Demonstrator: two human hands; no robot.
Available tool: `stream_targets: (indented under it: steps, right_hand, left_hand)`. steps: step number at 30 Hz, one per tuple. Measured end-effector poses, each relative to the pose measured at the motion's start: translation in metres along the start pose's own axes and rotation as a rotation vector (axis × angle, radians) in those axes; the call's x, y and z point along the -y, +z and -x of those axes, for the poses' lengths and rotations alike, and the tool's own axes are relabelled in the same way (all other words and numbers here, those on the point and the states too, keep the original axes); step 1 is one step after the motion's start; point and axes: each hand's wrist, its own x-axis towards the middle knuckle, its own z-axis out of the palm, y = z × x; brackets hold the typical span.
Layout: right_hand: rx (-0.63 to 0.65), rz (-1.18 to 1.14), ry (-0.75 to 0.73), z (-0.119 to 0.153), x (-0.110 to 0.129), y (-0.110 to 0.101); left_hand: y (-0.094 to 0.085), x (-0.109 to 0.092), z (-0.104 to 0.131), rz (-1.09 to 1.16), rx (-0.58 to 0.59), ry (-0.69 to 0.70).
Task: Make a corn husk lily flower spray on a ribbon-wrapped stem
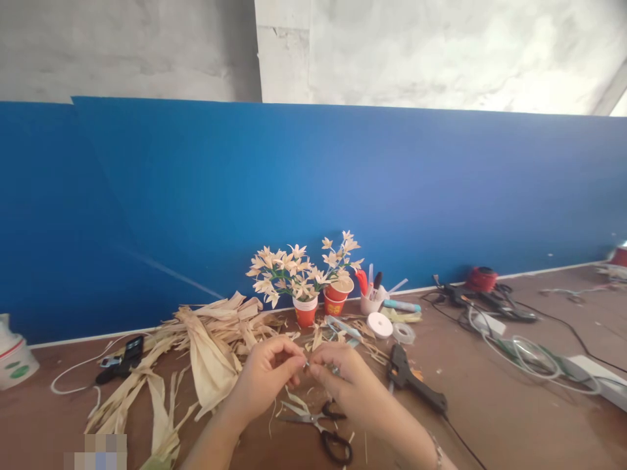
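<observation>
My left hand (271, 373) and my right hand (337, 375) meet above the table, fingertips pinched close together. Between them is a small pale bit, too small to name. Black-handled scissors (318, 421) lie spread just below my hands. Dried corn husks (210, 359) are heaped to the left of my left hand. Behind the hands, husk flowers on green stems (289, 271) stand in a red paper cup (306, 314). More pale flowers (343, 248) rise by a second, stacked pair of red cups (336, 299). A black glue gun (414, 378) lies right of my right hand.
A white tape roll (380, 325) and a clear tape roll (403, 333) lie behind the glue gun. A cup of pens (371, 301) stands by the blue partition (416, 189). Cables (533, 359) and a power strip (600, 378) spread at right; a white tub (17, 362) stands far left.
</observation>
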Motion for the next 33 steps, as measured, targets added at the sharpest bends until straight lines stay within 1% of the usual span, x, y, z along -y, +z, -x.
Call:
stream_targets:
  steps: [3,4,6,9,13,17,23,28,31,33]
  right_hand:
    - [0.036,0.003,0.03,0.0,0.001,0.001]
    - [0.018,0.025,0.039,0.0,0.002,0.001]
    - [-0.061,0.097,0.047,-0.001,0.002,0.003]
    - [-0.17,0.203,0.009,-0.002,0.002,0.007]
    - [-0.2,0.252,-0.073,-0.001,0.001,0.007]
    - [-0.224,0.284,-0.105,-0.001,0.0,0.006]
    - [-0.285,0.351,-0.147,-0.002,-0.001,0.007]
    - [-0.311,0.369,-0.219,-0.001,0.004,0.008]
    - [-0.304,0.33,-0.231,-0.001,0.004,0.007]
    - [-0.271,0.263,-0.219,-0.001,0.002,0.007]
  left_hand:
    - [0.002,-0.002,0.001,-0.024,0.016,-0.006]
    - [0.004,-0.002,0.001,-0.027,0.014,-0.013]
    - [0.006,-0.002,0.001,-0.029,0.004,-0.028]
    - [0.006,0.002,-0.001,-0.023,-0.01,-0.065]
    - [0.002,0.01,-0.004,-0.001,0.02,-0.153]
    - [0.001,0.012,-0.005,-0.034,0.008,-0.218]
    - [0.008,0.01,-0.007,0.15,-0.007,-0.175]
    - [0.008,0.009,-0.008,0.132,-0.108,-0.201]
    - [0.007,0.007,-0.008,0.093,-0.124,-0.149]
    - [0.007,0.007,-0.007,0.067,-0.125,-0.115]
